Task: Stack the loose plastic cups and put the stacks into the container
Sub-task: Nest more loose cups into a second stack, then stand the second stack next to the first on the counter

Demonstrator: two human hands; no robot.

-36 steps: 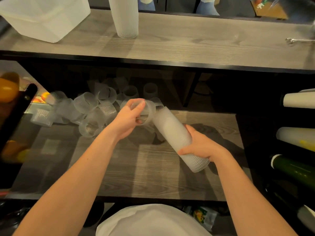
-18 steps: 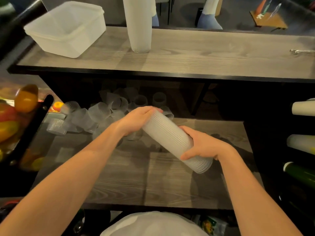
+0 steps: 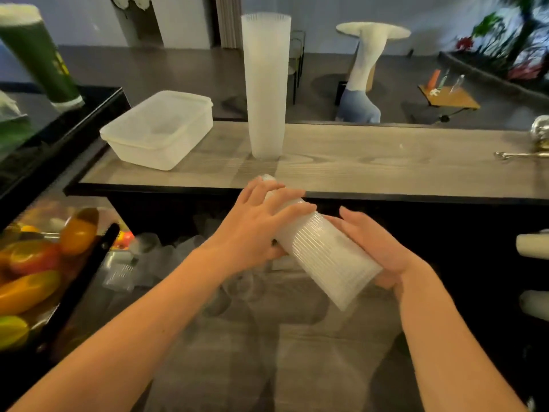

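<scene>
- We hold a stack of ribbed plastic cups [image 3: 320, 254] tilted between both hands, above the lower wooden shelf [image 3: 267, 352] and just in front of the upper counter [image 3: 371, 162]; its narrow end points up and away from us, its wide rim end down toward our right.
- Our left hand [image 3: 255, 230] lies over the upper, narrow part with fingers spread and curled round the ribbed wall; our right hand [image 3: 377, 251] cradles the wide lower part, fingers wrapped behind it, so both hands are grasping the stack.
- We judge the stack light but long; thin translucent plastic will flex and may crack if squeezed hard; the ribs give some purchase, yet nested cups can slide apart, so a hand near each end seems the safest hold.
- The clear lidded container [image 3: 157, 129] sits on the counter to the left, well apart from our stack; its lid looks to be on, so it would need opening first.
- A taller cup stack [image 3: 266, 84] stands upright on the counter beside the container.
- Loose cups [image 3: 166, 257] lie blurred on the lower shelf to the left, so in our view more stacking remains.
</scene>
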